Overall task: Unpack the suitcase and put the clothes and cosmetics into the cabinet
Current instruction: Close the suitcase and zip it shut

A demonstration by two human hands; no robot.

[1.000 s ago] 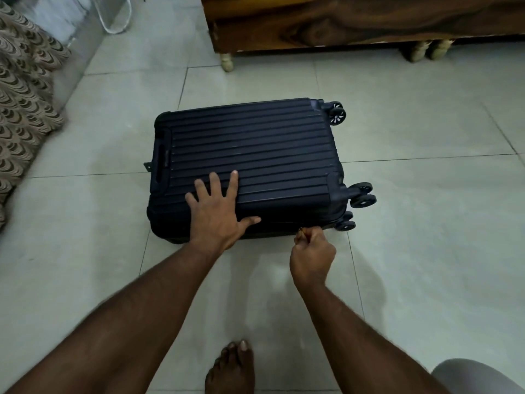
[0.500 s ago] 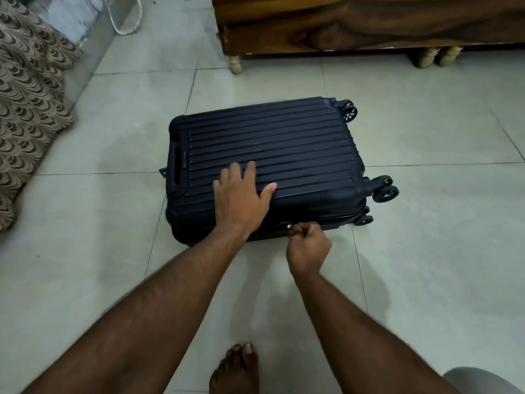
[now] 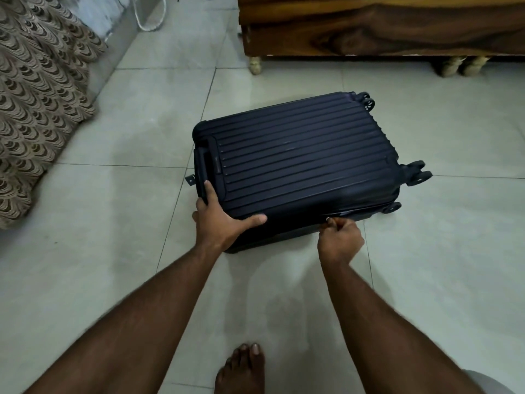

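Observation:
A dark navy ribbed hard-shell suitcase (image 3: 298,163) lies flat on the tiled floor, wheels to the right, handle end to the left. My left hand (image 3: 220,220) holds its near-left corner, thumb along the near top edge, fingers wrapped round the left end. My right hand (image 3: 339,237) pinches the small metal zipper pull (image 3: 328,219) on the near side. The seam right of the pull gapes slightly. The contents are hidden.
A dark wooden piece of furniture (image 3: 383,27) on short turned legs stands behind the suitcase. A bed with a brown scalloped cover (image 3: 37,103) fills the left edge. A white cable (image 3: 150,18) lies at the back left. My bare foot (image 3: 241,368) rests on the tiles.
My left hand slid from the lid's middle to the near-left corner. My right hand stayed pinched on the zipper pull along the near side. The camera view shifted.

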